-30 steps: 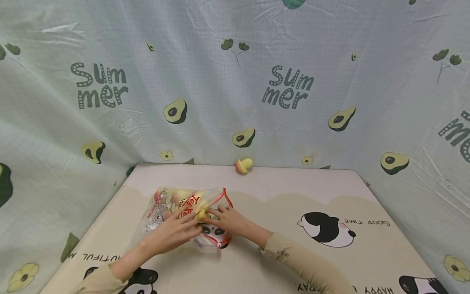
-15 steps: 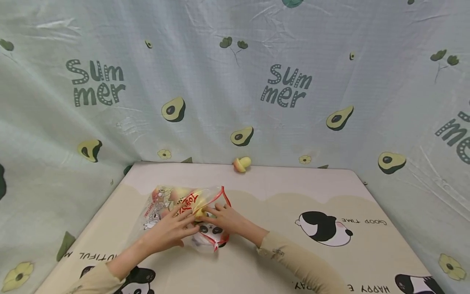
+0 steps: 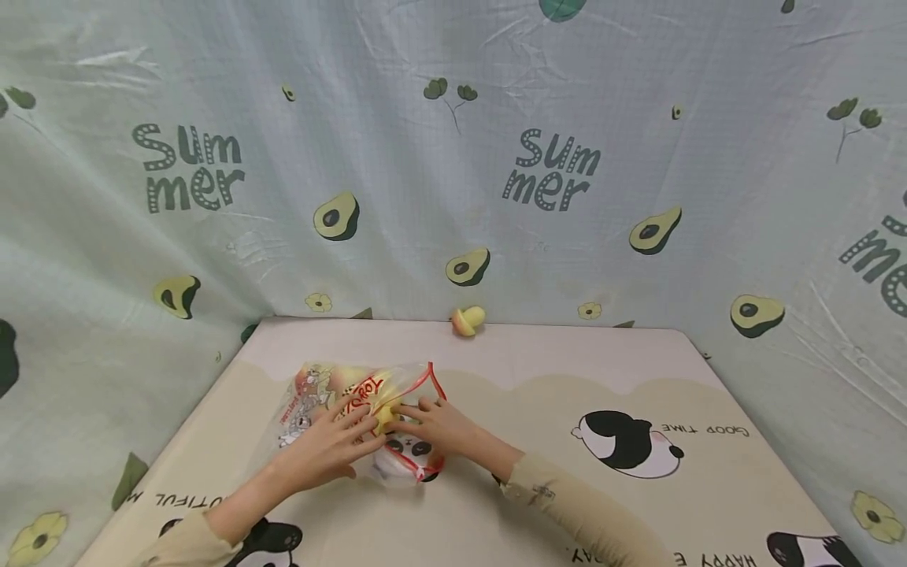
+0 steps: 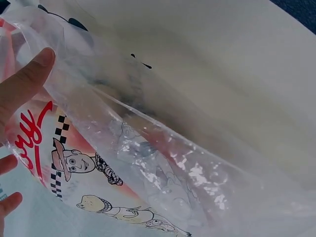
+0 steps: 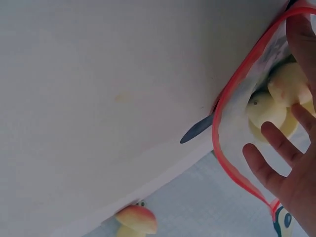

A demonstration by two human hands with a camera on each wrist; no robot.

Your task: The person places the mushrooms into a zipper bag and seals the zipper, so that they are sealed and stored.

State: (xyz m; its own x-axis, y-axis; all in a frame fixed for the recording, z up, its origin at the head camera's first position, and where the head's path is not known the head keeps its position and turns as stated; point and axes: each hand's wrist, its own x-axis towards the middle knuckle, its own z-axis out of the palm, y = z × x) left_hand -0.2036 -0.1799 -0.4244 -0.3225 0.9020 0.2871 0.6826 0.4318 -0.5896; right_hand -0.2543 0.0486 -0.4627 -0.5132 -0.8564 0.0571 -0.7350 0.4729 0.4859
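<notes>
A clear plastic zip bag (image 3: pixel 363 387) with red lettering and cartoon figures lies on the table, its red-edged mouth (image 5: pixel 217 131) gaping toward the right. Rounded yellow pieces (image 5: pixel 266 109) with a reddish blush show inside. Across the bag's top rests my left hand (image 3: pixel 322 450), fingers spread; its thumb (image 4: pixel 34 74) lies over the clear film in the left wrist view. My right hand (image 3: pixel 441 428) is at the mouth, with loosely spread fingers reaching in. In the right wrist view those fingertips (image 5: pixel 269 128) overlap the yellow pieces.
A yellow and pink mushroom-shaped piece (image 3: pixel 468 320) sits at the table's back edge. The pale table cover (image 3: pixel 538 512) has printed panda and dog figures. Behind it hangs a curtain (image 3: pixel 425 173) with avocado prints, which also flanks both sides.
The left hand has shifted slightly, and its thumb now shows apart from the fingers. The right hand stays at the bag's mouth with hardly any movement. The head view has swayed a little.
</notes>
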